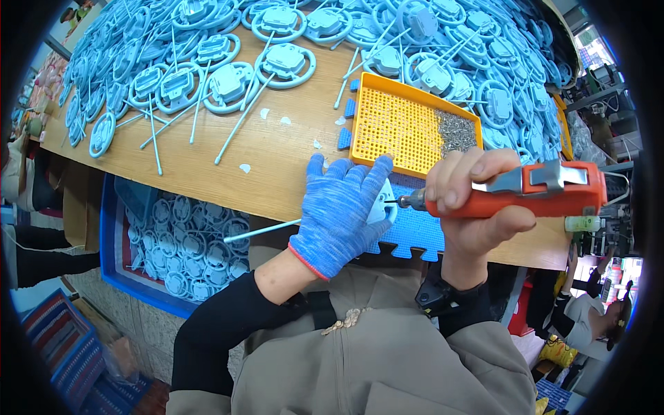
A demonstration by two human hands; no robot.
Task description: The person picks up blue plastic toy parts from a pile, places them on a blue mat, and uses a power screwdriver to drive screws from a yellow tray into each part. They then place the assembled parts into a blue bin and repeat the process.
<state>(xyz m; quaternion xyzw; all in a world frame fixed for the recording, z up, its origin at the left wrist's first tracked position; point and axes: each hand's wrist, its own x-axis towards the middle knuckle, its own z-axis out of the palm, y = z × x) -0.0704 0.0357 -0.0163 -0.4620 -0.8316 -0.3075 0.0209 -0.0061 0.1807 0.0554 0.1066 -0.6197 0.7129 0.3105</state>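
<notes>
My left hand, in a blue knitted glove with a red cuff, lies over a light blue plastic part and holds it down on a blue foam mat. Most of the part is hidden under the palm; its thin rod sticks out to the left. Bare fingers of my right hand are wrapped round a red electric screwdriver, held almost level. The dark bit points left and reaches the part beside my left thumb. Just beyond both hands stands a yellow perforated tray with small screws at its right end.
Similar light blue ring-shaped parts with rods are heaped across the far side of the wooden table. Below its left edge a blue crate holds more such parts. White scraps lie about. Another person is at the right.
</notes>
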